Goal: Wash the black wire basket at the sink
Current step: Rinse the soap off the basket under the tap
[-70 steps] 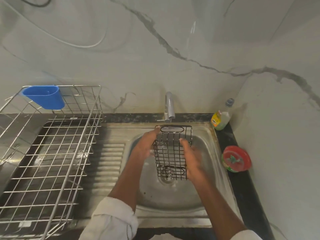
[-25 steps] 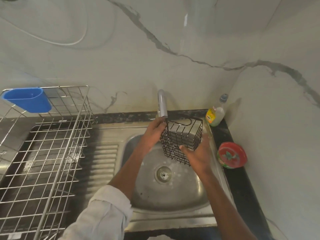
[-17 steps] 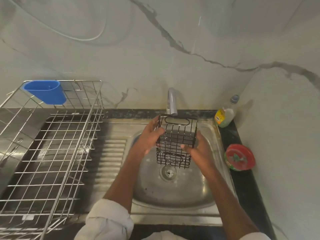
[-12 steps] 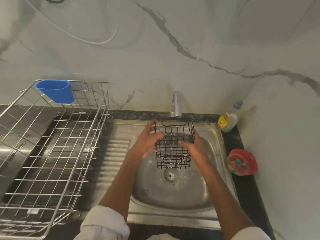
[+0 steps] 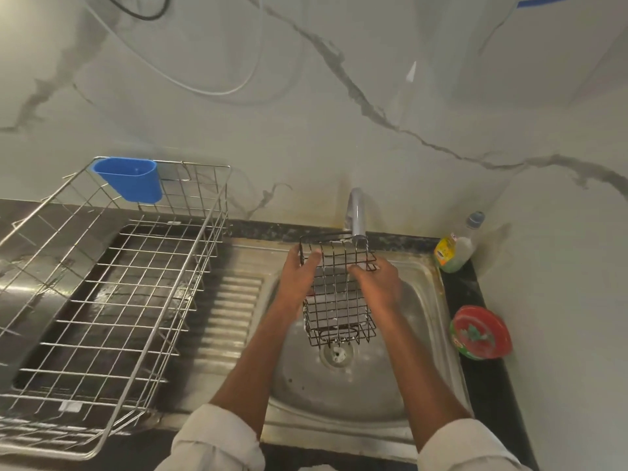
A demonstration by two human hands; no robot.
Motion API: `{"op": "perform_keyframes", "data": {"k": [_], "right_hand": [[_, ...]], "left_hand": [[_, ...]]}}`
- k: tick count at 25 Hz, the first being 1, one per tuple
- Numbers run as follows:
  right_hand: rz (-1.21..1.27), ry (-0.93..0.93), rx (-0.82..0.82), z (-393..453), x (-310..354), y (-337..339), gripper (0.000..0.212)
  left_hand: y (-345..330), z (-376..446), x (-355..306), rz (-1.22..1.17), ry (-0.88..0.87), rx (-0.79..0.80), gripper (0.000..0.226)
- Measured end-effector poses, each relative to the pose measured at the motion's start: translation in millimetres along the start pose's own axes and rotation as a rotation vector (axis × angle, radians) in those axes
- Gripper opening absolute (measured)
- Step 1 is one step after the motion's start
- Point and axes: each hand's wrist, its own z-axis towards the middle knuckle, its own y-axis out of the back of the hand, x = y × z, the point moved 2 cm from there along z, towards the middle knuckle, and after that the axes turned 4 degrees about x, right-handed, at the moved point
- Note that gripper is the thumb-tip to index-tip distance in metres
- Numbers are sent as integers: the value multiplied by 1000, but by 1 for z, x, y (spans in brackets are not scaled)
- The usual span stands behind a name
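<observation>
A black wire basket (image 5: 339,294) is held over the steel sink (image 5: 360,385), lying on its side just below the tap (image 5: 356,212), whose spout nearly meets the basket's far rim. The basket is gripped from both sides: the left hand (image 5: 299,277) is curled round its left wall with the thumb laid over the wires, and the right hand (image 5: 380,283) is curled round its right wall. The basket is kept clear of the bowl, above the drain (image 5: 336,353). White cuffs are seen on both forearms at the lower edge. The sink is set in a dark stone surface (image 5: 475,375) that runs along the wall. To the left of the bowl a ribbed draining board (image 5: 231,314) is formed in the same steel, and a large steel wire rack (image 5: 112,283) is stood on it, reaching to the left edge of the view. A blue plastic cup (image 5: 131,180) is hung on the rack's far rim. To the right of the sink, a soap bottle (image 5: 457,246) with a yellow label is stood in the corner against the wall, and a red round tub (image 5: 481,333) is placed nearer on the same strip of surface, well apart from the bottle. The walls behind and to the right are clad in pale marble with grey veins, and a white cable (image 5: 204,86) is looped across the back wall above the rack.
</observation>
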Motion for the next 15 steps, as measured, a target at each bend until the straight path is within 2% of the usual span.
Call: {"op": "perform_keyframes", "data": {"k": [5,7,10,15], "right_hand": [[-64,-36,-134,-9,-14,30,72],[-87,-65,-175,-10,-23,39,77],[-99,-103,-219,-12,-28,45,56],[-134,-49,-202,-20,-19,31,55]], "left_hand": [[-26,11,4,133,-40,85,132],[-36,8,0,163,-58,118,124],[-45,6,-2,187,-69,149,92],[-25,9,4,160,-33,31,100]]}}
